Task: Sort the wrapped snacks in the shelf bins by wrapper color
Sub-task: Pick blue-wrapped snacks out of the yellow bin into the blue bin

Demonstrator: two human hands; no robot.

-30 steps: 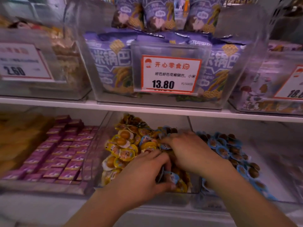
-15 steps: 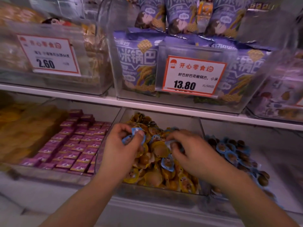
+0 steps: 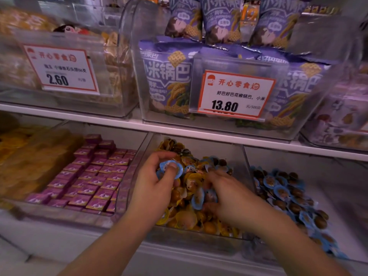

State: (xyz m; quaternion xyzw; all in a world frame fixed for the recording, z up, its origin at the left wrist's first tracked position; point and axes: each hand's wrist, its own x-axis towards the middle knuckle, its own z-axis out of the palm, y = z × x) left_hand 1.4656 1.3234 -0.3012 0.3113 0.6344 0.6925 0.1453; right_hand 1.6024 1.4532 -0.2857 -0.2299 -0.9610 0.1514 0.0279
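Head view: both hands work in the middle clear bin [image 3: 237, 156], much as half a second ago, with the shelf now seen a little further right.

Left hand [image 3: 157, 186] again pinches blue-wrapped snacks [image 3: 171, 169] between thumb and fingers, raised over the pile as before; right hand [image 3: 229, 198] has slid lower, fingers curled down into the heap, though whether it grips anything I cannot tell. Middle bin holds mostly yellow-wrapped snacks [image 3: 187, 218] with blue ones mixed in. Right bin [image 3: 338, 196] holds blue-wrapped ones. Left bin [image 3: 139, 154] holds rows of purple boxes [image 3: 89, 180]. Above, purple bags [image 3: 169, 76] fill a bin behind a price tag [image 3: 235, 94] reading 13.80.
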